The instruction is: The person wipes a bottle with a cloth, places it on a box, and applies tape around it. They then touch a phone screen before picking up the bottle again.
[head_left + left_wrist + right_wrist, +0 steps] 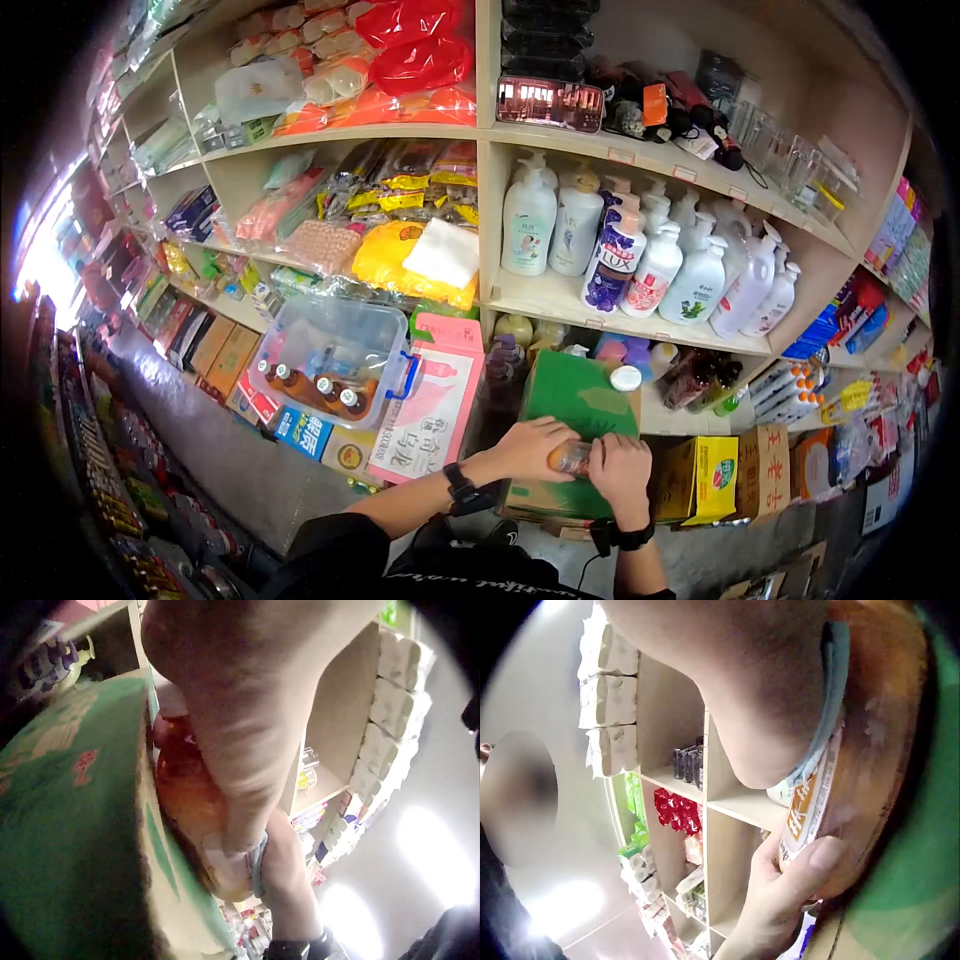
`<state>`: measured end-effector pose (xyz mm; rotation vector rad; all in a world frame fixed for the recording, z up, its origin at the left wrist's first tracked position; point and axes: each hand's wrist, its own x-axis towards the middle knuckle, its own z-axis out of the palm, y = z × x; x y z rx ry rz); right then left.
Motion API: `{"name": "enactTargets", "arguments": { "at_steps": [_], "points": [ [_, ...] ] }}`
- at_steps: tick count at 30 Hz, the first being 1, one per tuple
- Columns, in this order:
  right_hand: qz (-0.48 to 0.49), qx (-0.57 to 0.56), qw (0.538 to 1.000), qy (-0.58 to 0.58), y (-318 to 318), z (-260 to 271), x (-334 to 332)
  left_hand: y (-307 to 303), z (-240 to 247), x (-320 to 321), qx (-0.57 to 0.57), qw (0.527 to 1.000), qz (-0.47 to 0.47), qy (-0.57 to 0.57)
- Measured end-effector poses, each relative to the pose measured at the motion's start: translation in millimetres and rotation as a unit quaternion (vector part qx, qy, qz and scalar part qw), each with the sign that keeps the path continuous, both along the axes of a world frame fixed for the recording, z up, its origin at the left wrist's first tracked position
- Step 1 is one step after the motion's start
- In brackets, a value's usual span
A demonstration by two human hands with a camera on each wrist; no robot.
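Note:
An amber bottle with a printed label lies on its side on a green carton. My left hand grips one end of it, with the thumb along the label in the right wrist view. My right hand curls over the other end. A folded blue-grey cloth shows between the right palm and the bottle, its edge right at the label. Part of the bottle is hidden under both hands.
A white round lid sits on the carton's far edge. To the left, a clear plastic bin holds several capped brown bottles, beside a pink box. Shelves ahead carry pump bottles. A yellow carton stands at right.

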<state>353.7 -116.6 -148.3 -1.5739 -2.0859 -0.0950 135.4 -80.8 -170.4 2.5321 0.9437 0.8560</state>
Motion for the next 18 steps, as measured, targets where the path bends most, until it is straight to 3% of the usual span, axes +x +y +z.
{"name": "enactTargets", "arguments": {
  "at_steps": [18],
  "points": [
    [0.029, 0.006, 0.999, 0.044, -1.0, -0.7, 5.4, -10.1, 9.0, -2.6, -0.035, 0.999, 0.025, 0.004]
  ]
}}
